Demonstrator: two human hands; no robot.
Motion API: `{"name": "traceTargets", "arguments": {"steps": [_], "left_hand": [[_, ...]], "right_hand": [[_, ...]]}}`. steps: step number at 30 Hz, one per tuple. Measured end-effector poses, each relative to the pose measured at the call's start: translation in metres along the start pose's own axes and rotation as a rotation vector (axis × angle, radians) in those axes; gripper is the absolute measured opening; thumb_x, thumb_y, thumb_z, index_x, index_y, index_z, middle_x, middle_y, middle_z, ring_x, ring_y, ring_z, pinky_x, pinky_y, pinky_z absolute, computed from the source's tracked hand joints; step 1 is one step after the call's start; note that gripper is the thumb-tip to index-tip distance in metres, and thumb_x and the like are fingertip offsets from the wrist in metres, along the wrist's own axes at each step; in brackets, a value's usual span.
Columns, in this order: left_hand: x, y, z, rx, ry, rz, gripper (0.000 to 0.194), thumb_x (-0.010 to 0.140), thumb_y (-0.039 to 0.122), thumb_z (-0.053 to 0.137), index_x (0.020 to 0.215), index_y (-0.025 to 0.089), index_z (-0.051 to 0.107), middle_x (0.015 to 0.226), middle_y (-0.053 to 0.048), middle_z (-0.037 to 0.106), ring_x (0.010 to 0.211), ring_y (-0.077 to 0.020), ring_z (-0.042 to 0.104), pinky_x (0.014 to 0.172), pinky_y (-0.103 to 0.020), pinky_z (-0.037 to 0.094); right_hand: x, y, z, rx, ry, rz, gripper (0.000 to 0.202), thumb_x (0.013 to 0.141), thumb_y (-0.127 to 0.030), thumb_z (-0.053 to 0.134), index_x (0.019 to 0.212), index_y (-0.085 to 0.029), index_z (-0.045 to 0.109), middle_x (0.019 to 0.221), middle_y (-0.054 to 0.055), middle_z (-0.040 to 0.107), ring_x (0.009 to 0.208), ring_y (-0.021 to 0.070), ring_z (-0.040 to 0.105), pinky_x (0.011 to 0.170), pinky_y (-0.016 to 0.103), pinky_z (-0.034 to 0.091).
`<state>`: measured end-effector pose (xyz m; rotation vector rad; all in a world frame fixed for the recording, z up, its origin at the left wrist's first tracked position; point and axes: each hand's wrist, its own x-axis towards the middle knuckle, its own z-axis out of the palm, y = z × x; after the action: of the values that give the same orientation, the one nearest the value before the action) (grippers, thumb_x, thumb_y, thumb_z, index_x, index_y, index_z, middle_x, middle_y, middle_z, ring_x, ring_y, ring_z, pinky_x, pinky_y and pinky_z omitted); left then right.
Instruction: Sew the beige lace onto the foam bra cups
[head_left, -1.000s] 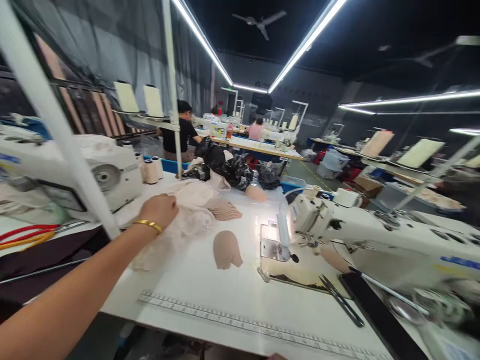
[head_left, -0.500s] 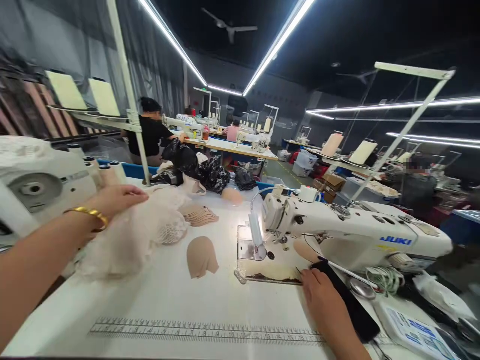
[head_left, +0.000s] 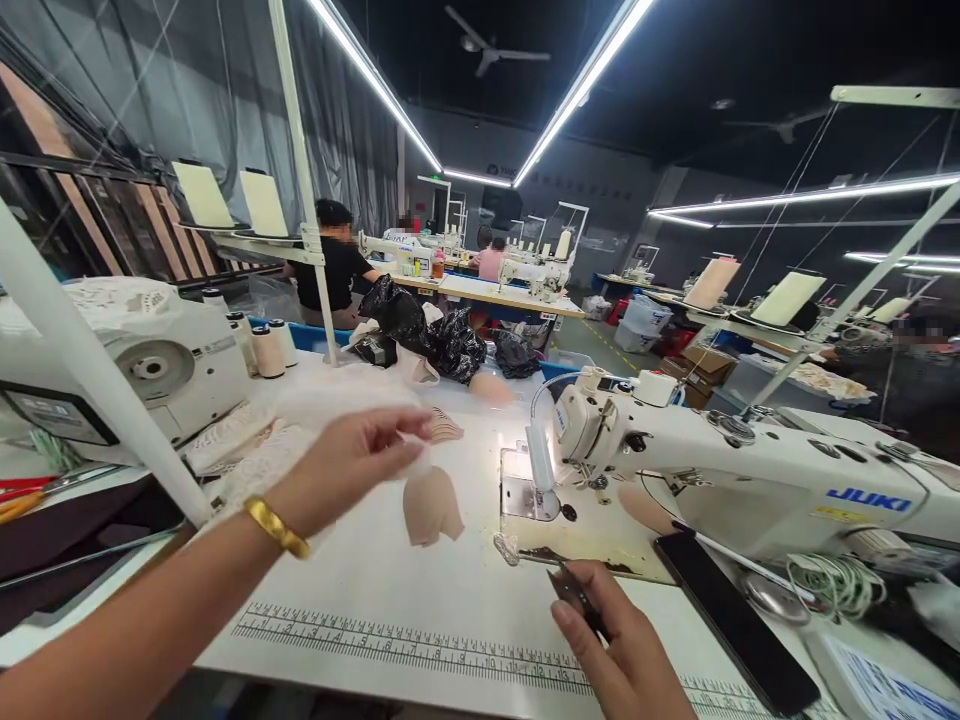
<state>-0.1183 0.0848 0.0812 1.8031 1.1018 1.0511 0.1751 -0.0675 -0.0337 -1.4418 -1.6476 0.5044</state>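
Note:
My left hand [head_left: 364,455] is raised over the table, its fingers loosely bent and the thumb apart from them. Sheer white fabric [head_left: 300,395] lies behind and beneath it; a pale patch shows at the fingertips, too blurred to identify. Near those fingers are a beige striped piece [head_left: 448,425] and a plain beige moulded cup piece [head_left: 433,508] with a notched lower edge. Dark thread snips [head_left: 577,595] are gripped in my right hand [head_left: 619,635], blades pointing up and left, in front of the sewing machine's bed [head_left: 615,545].
The white sewing machine [head_left: 750,470] stands right, with a black phone [head_left: 739,625] before it. A printed ruler [head_left: 420,645] runs along the table's front. Another machine [head_left: 142,345] and thread cones [head_left: 268,352] are left. Black plastic bags [head_left: 457,345] lie at the back.
My left hand has moved right, from over the white fabric to near the beige pieces. My right hand has come away from the phone with the snips raised. The view has turned left.

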Motion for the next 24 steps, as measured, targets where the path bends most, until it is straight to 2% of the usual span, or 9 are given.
{"name": "traceTargets", "arguments": {"steps": [3, 6, 10, 14, 17, 19, 20, 23, 24], "left_hand": [[-0.025, -0.029, 0.045, -0.029, -0.357, -0.192, 0.059, 0.08, 0.043, 0.072, 0.134, 0.019, 0.07, 0.122, -0.01, 0.078, 0.079, -0.0182, 0.062, 0.075, -0.034, 0.053], [-0.036, -0.042, 0.066, -0.077, -0.477, -0.232, 0.067, 0.077, 0.037, 0.071, 0.141, 0.019, 0.065, 0.127, -0.009, 0.075, 0.078, -0.0166, 0.053, 0.08, -0.034, 0.05], [-0.04, -0.042, 0.076, -0.106, -0.523, -0.247, 0.07, 0.075, 0.033, 0.071, 0.144, 0.021, 0.063, 0.128, -0.008, 0.072, 0.081, -0.0168, 0.051, 0.083, -0.034, 0.049], [-0.042, -0.04, 0.085, -0.075, -0.561, -0.241, 0.075, 0.071, 0.034, 0.07, 0.145, 0.022, 0.062, 0.121, -0.006, 0.07, 0.081, -0.0166, 0.053, 0.079, -0.032, 0.049], [-0.037, -0.035, 0.067, 0.009, -0.613, -0.191, 0.075, 0.072, 0.035, 0.068, 0.145, 0.024, 0.059, 0.115, -0.004, 0.074, 0.078, -0.0168, 0.055, 0.076, -0.031, 0.051], [-0.029, -0.028, 0.034, 0.178, -0.542, -0.122, 0.063, 0.078, 0.04, 0.065, 0.139, 0.026, 0.063, 0.113, -0.004, 0.076, 0.077, -0.0192, 0.059, 0.074, -0.032, 0.053], [-0.024, -0.024, 0.013, 0.301, -0.423, -0.083, 0.053, 0.083, 0.044, 0.062, 0.134, 0.027, 0.067, 0.116, -0.004, 0.076, 0.08, -0.0217, 0.062, 0.072, -0.034, 0.054], [-0.014, -0.015, -0.04, 0.704, 0.184, 0.134, 0.047, 0.088, 0.057, 0.056, 0.127, 0.033, 0.069, 0.131, -0.005, 0.072, 0.115, -0.0376, 0.064, 0.099, -0.053, 0.051], [-0.014, -0.015, -0.048, 0.761, 0.289, 0.185, 0.046, 0.09, 0.059, 0.055, 0.126, 0.034, 0.069, 0.134, -0.004, 0.071, 0.123, -0.04, 0.061, 0.107, -0.057, 0.046]], "right_hand": [[0.005, -0.018, 0.008, -0.18, 0.076, -0.267, 0.02, 0.108, -0.043, 0.053, 0.113, -0.026, 0.062, 0.087, 0.002, 0.075, 0.072, 0.0192, 0.071, 0.062, 0.025, 0.055], [0.013, -0.026, 0.016, -0.371, 0.147, -0.465, 0.016, 0.11, -0.033, 0.048, 0.114, -0.023, 0.06, 0.087, 0.004, 0.074, 0.07, 0.0202, 0.07, 0.063, 0.028, 0.053], [0.024, -0.027, 0.034, -0.576, 0.205, -0.526, 0.029, 0.112, -0.025, 0.039, 0.093, -0.023, 0.061, 0.07, 0.002, 0.065, 0.058, 0.0203, 0.06, 0.056, 0.031, 0.041], [0.031, -0.029, 0.049, -0.662, 0.265, -0.584, 0.031, 0.11, -0.019, 0.038, 0.093, -0.022, 0.063, 0.066, 0.001, 0.063, 0.056, 0.0205, 0.059, 0.056, 0.032, 0.036], [0.029, -0.026, 0.04, -0.641, 0.175, -0.539, 0.032, 0.111, -0.02, 0.039, 0.089, -0.022, 0.063, 0.067, 0.001, 0.064, 0.056, 0.0189, 0.06, 0.055, 0.031, 0.037], [0.024, -0.013, 0.021, -0.595, 0.152, -0.456, 0.033, 0.112, -0.024, 0.038, 0.091, -0.022, 0.063, 0.07, 0.001, 0.066, 0.058, 0.0179, 0.062, 0.056, 0.03, 0.04], [0.02, -0.002, 0.008, -0.596, 0.156, -0.421, 0.033, 0.112, -0.026, 0.038, 0.094, -0.021, 0.065, 0.072, 0.002, 0.068, 0.06, 0.0179, 0.064, 0.056, 0.029, 0.042], [0.01, 0.038, -0.029, -0.748, 0.246, -0.336, 0.037, 0.113, -0.035, 0.037, 0.099, -0.02, 0.068, 0.075, 0.005, 0.072, 0.062, 0.0206, 0.067, 0.057, 0.031, 0.046], [0.008, 0.05, -0.039, -0.814, 0.247, -0.293, 0.04, 0.113, -0.04, 0.036, 0.105, -0.02, 0.069, 0.081, 0.007, 0.074, 0.069, 0.0235, 0.068, 0.061, 0.033, 0.05]]}}
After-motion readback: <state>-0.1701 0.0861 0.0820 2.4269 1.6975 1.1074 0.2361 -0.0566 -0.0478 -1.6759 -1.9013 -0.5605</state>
